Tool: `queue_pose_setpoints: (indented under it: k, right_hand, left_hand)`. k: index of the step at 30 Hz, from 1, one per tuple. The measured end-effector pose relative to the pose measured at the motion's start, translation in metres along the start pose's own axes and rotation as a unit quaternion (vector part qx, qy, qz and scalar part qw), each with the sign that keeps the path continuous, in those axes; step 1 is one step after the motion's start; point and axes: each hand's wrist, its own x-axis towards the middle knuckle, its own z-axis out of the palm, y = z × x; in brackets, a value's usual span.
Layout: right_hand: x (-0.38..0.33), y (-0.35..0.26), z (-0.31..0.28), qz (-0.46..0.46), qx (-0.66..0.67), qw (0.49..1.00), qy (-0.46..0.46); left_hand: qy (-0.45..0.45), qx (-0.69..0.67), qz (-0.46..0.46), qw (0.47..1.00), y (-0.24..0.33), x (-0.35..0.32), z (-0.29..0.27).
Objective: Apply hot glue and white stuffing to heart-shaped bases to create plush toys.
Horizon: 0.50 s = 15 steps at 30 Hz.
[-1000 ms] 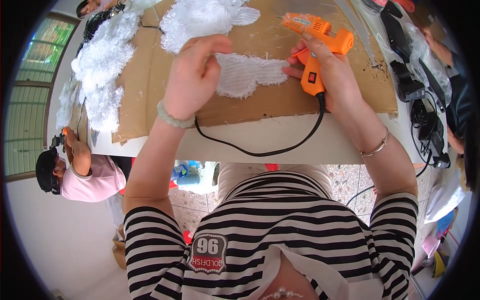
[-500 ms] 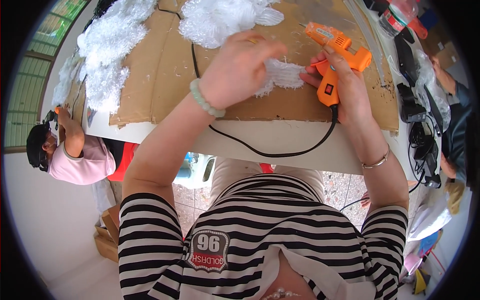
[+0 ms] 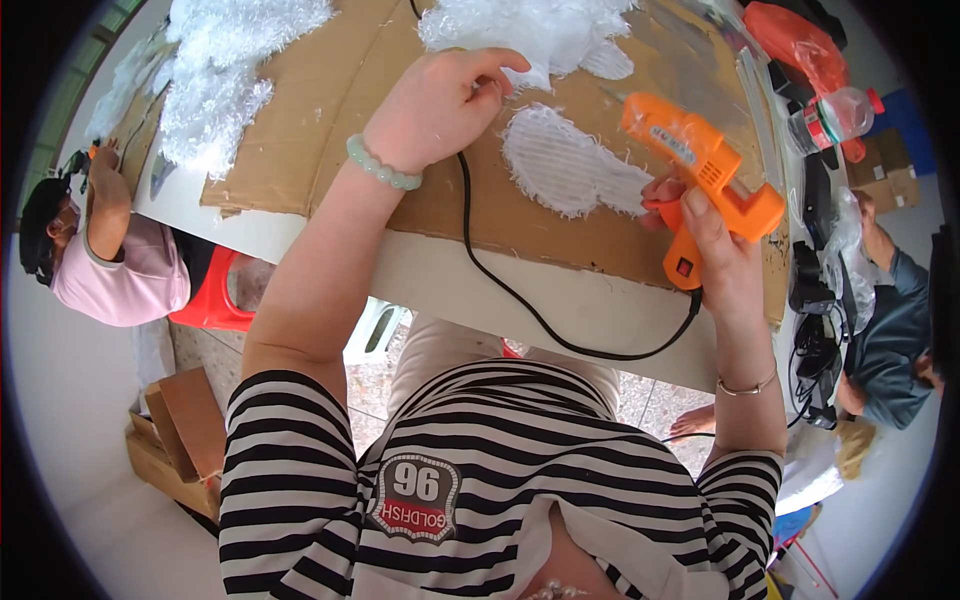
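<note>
My right hand [image 3: 725, 235] is wrapped round an orange hot glue gun [image 3: 715, 160] with a red switch and black cord; its nozzle points up and left. Fingertips of that hand also meet the right end of a white fuzzy fabric piece [image 3: 565, 165], which lies ribbed side up on the cardboard. My left hand [image 3: 435, 105] hovers above and left of this piece, index finger stretched and the other fingers partly curled, with nothing visible in it. Beside its fingertips is a pile of white fluffy pieces [image 3: 540, 35].
Brown cardboard [image 3: 330, 140] covers much of the white table [image 3: 420, 260]. More white fluff [image 3: 215, 80] lies at the left. Black cord [image 3: 520, 300] loops along the front edge. A plastic bottle [image 3: 840, 115] and black adapters stand at the right. Other people sit at both sides.
My left hand has drawn up and left off the white fabric piece, baring its ribbed face. The glue gun stays in my right hand. The whole view has shifted somewhat.
</note>
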Motion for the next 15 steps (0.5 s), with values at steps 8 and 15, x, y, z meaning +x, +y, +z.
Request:
queue_pose_setpoints:
  k: [8, 15]
  right_hand:
    - [0.02, -0.007, 0.008, 0.103, -0.202, 0.971, -0.081]
    - [0.035, 0.003, 0.016, 0.108, -0.221, 0.967, -0.07]
  left_hand:
    - [0.01, 0.128, 0.07, 0.989, -0.008, -0.005, 0.003]
    - [-0.016, 0.176, 0.07, 0.982, -0.01, -0.007, 0.008]
